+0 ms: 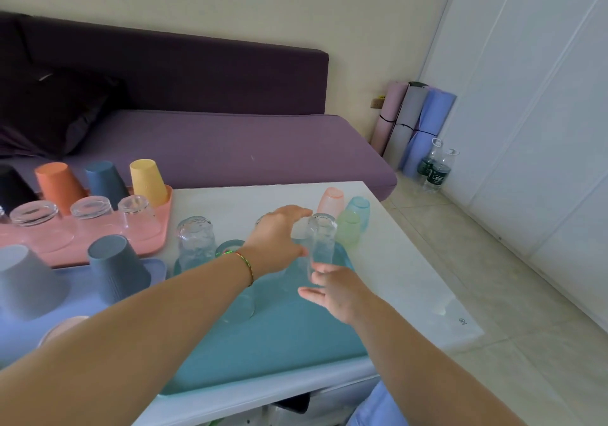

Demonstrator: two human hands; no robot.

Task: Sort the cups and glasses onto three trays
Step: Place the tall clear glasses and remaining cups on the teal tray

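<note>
My left hand hides whatever its curved fingers meet. My right hand touches the blurred tall glass low down, thumb apart. I cannot tell whether either set of fingers grips.

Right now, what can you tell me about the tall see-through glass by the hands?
The tall glass is clear and smooth and looks like real glass. It is upside down, thick base up, nearly upright, at the far edge of the teal tray. The right hand holds its lower end; the left hand is close beside it, touch unclear. A green cup stands behind.
</note>
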